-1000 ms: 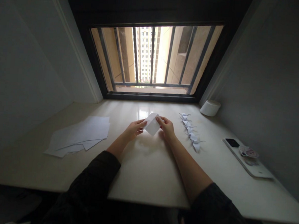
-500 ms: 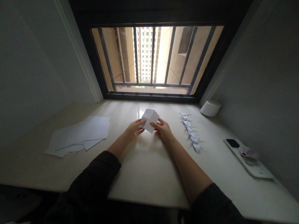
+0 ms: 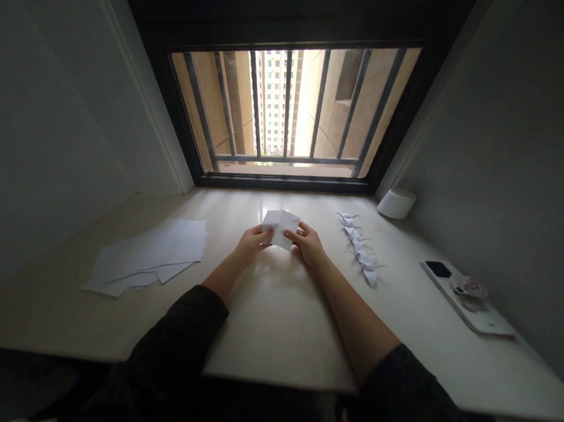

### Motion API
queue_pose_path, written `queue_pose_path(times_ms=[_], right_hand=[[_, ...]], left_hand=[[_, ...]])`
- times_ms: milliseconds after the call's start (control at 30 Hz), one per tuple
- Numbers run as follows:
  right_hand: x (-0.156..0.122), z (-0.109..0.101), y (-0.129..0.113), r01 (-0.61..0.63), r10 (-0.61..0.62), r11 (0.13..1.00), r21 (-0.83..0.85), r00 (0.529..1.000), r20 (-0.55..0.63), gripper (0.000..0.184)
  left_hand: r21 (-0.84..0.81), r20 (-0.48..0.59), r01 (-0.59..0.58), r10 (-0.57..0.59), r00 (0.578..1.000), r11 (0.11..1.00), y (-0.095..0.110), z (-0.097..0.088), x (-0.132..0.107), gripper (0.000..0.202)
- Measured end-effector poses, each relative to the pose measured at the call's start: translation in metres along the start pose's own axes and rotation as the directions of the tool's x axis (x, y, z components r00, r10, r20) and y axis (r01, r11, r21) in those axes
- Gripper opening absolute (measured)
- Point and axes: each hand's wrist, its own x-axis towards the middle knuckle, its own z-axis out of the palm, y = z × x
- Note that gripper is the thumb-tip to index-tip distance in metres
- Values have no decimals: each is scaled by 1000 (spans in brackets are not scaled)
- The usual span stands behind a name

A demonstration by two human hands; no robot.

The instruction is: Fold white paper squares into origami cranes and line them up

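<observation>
A small folded piece of white paper (image 3: 281, 227) is held up just above the pale desk (image 3: 280, 319), between both of my hands. My left hand (image 3: 251, 243) pinches its left lower edge with closed fingers. My right hand (image 3: 310, 244) pinches its right edge the same way. The paper stands roughly upright, with its fold lines facing me.
A loose stack of white sheets (image 3: 150, 254) lies at the left. A row of folded paper cranes (image 3: 360, 247) runs along the right of my hands. A white round container (image 3: 396, 203) sits by the window corner, and a phone (image 3: 468, 295) lies at the far right.
The folded paper has turned in my hands from lying tilted to standing more upright, and shifted slightly left. Both hands stayed close together at the same spot.
</observation>
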Motion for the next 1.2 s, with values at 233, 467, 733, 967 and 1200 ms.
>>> queue_pose_path(times_ms=[233, 467, 733, 967, 1200], right_hand=[[2, 0, -3, -14, 15, 1000, 21, 999, -50, 62], [1, 0, 0, 30, -30, 1000, -3, 998, -52, 66], [-5, 10, -7, 101, -100, 995, 11, 995, -2, 107], [-6, 14, -7, 124, -124, 992, 28, 992, 25, 63], [-5, 12, -4, 160, -177, 973, -168, 980, -91, 53]], left_hand=[[152, 80, -263, 253, 964, 953, 0, -2, 3, 84], [445, 53, -328, 341, 939, 833, -1, -12, 8, 53], [545, -80, -307, 413, 907, 780, -1, -7, 1, 40], [467, -134, -234, 330, 934, 853, 1, 1, -5, 43], [529, -136, -330, 462, 877, 782, 2, 5, -6, 25]])
